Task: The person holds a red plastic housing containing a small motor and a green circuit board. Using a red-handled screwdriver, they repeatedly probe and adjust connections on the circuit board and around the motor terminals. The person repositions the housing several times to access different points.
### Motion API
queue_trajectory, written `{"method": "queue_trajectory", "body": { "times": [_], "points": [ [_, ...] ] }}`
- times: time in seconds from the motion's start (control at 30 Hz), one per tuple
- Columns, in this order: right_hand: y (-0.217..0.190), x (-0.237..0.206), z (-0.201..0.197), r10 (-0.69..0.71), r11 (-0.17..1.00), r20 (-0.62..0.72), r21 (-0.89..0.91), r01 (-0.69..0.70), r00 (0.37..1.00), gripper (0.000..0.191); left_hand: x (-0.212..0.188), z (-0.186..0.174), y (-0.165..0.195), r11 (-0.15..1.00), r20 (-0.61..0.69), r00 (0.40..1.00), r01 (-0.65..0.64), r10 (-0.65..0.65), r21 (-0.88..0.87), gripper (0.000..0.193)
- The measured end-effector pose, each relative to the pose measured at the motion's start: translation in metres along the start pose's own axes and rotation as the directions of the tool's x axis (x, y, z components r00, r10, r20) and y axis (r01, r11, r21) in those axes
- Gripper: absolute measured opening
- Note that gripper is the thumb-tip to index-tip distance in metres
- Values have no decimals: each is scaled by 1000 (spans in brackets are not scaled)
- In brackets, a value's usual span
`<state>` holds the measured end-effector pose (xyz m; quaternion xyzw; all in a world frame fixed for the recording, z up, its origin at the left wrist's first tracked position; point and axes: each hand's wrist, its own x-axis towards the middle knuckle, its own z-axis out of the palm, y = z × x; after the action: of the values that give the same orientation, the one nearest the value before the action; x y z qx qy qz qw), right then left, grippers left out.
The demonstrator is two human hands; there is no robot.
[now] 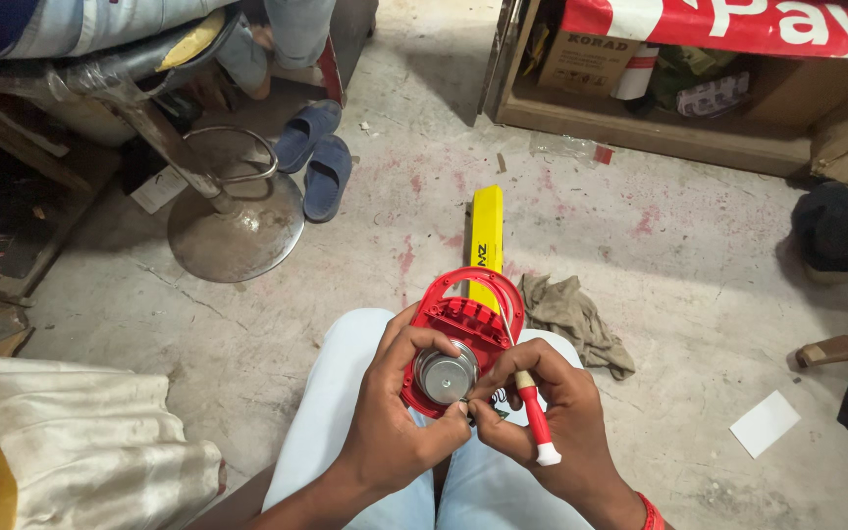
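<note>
- The red plastic housing (465, 329) rests on the person's lap, above the knees in pale trousers, its looped handle pointing away from the body; a round metal disc (446, 377) sits in its open face.
- The left hand (397, 412) wraps the housing's left side, fingers curled around the rim and thumb pressed toward the disc's lower edge.
- The right hand (552, 417) is closed on a screwdriver (535, 412) with a red-and-white handle; thumb and forefinger are pressed together at the disc's lower edge, pinching the shaft or a small part. The tip is hidden, so I cannot tell which.
- Judgement on method: the housing wants a firm seat against the thigh, with the left grip kept tight so the body does not twist; the driver should stand square to the fastener, with steady downward pressure, since a tilted tip is likely to slip across the metal.
- Judgement on risk: a small part pinched over the lap could drop to the concrete floor (424, 206) and roll out of sight.
- Count: one red housing, one metal disc, one screwdriver.
- Count of surroundings: one yellow box (486, 231) on the floor beyond the housing, one crumpled rag (573, 316) just right of it, two blue slippers (314, 157), one stool base (236, 221), one white card (765, 424).
</note>
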<state>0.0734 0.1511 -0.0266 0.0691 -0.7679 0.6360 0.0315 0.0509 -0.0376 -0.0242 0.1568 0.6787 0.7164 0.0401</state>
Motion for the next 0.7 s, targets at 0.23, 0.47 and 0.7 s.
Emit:
{"method": "queue_trajectory", "body": {
  "times": [0.23, 0.47, 0.7],
  "points": [
    [-2, 2, -1, -33, 998, -1, -50, 33, 999, 29, 2, 2, -3, 1000, -30, 1000, 7, -8, -5, 48],
    [-2, 3, -2, -146, 985, 8, -96, 146, 989, 25, 3, 1, -4, 999, -37, 999, -16, 15, -42, 47],
    [-3, 0, -7, -232, 971, -226, -110, 212, 946, 19, 3, 0, -3, 998, -35, 999, -26, 24, -54, 48]
  ]
}}
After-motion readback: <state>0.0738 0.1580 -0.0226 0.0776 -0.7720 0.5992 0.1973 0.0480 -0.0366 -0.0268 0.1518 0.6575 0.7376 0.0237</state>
